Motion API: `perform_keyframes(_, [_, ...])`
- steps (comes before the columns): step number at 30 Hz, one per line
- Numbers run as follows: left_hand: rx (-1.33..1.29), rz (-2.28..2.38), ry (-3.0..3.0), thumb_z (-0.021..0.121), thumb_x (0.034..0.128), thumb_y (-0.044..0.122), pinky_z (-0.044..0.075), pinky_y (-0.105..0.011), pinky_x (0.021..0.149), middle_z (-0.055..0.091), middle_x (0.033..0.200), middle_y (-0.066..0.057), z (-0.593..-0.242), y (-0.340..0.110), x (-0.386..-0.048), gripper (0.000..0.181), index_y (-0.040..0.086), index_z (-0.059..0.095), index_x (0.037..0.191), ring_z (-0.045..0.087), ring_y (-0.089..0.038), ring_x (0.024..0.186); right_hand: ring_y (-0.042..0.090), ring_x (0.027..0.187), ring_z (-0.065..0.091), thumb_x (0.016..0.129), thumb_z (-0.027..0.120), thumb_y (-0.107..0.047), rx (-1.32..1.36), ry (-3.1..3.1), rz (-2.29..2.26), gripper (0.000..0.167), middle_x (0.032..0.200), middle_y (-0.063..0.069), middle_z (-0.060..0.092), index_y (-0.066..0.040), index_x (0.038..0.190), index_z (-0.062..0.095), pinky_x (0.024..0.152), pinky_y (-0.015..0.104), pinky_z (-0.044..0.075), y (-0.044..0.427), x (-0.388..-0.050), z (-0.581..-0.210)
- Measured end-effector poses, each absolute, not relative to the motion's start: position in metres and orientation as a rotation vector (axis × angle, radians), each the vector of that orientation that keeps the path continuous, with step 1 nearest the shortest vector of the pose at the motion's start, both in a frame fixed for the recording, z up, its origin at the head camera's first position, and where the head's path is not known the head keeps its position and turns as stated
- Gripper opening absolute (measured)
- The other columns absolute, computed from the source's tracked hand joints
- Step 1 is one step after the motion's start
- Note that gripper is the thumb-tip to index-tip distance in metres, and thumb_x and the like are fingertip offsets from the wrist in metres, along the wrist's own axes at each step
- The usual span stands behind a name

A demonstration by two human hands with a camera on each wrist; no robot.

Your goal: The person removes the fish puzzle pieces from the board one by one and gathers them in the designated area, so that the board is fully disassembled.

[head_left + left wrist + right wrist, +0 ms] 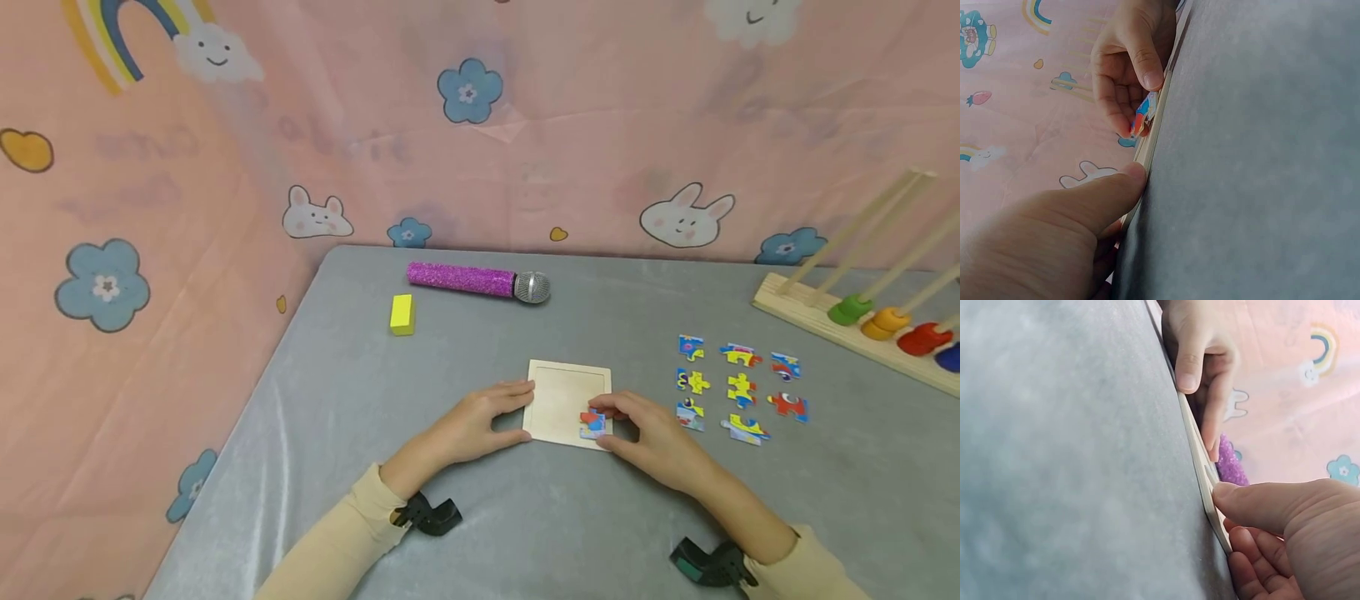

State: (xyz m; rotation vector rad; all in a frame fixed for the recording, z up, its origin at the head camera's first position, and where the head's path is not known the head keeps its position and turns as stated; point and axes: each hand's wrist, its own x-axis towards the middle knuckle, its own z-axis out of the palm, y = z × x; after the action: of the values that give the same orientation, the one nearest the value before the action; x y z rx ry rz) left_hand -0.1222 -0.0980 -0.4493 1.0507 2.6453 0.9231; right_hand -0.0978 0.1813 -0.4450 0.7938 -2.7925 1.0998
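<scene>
A square wooden puzzle tray (561,398) with a raised rim lies on the grey cloth. At its left side my left hand (477,425) holds the edge, with the thumb near the lower corner and the fingers higher up. Over the tray's lower right corner, my right hand (656,435) pinches a red-and-blue jigsaw piece (592,423) between thumb and fingers. In the left wrist view this piece (1142,114) looks tilted against the tray's surface. The right wrist view shows the tray's edge (1196,450) under both thumbs; the piece is hidden there.
Several loose jigsaw pieces (741,390) lie spread out right of the tray. A wooden peg abacus (795,300) with coloured beads stands at the back right. Behind the tray are a purple glitter microphone (461,278) and a yellow block (402,315). A pink printed curtain (525,167) hangs behind.
</scene>
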Motion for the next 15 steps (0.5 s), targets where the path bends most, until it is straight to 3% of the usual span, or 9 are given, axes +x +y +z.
perform_keyframes(15, [1.045, 0.948, 2.647, 0.069, 0.0875, 0.029, 0.033, -0.034, 0.114, 0.044, 0.146, -0.004, -0.451, -0.098, -0.123, 0.057, 0.003, 0.050, 0.135, 0.038, -0.019, 0.137, 0.006, 0.091, 0.060, 0.078, 0.077, -0.013, 0.692, -2.771, 1.098, 0.039, 0.106, 0.001, 0.068, -0.008, 0.115, 0.064, 0.076, 0.019, 0.052, 0.206, -0.099, -0.434])
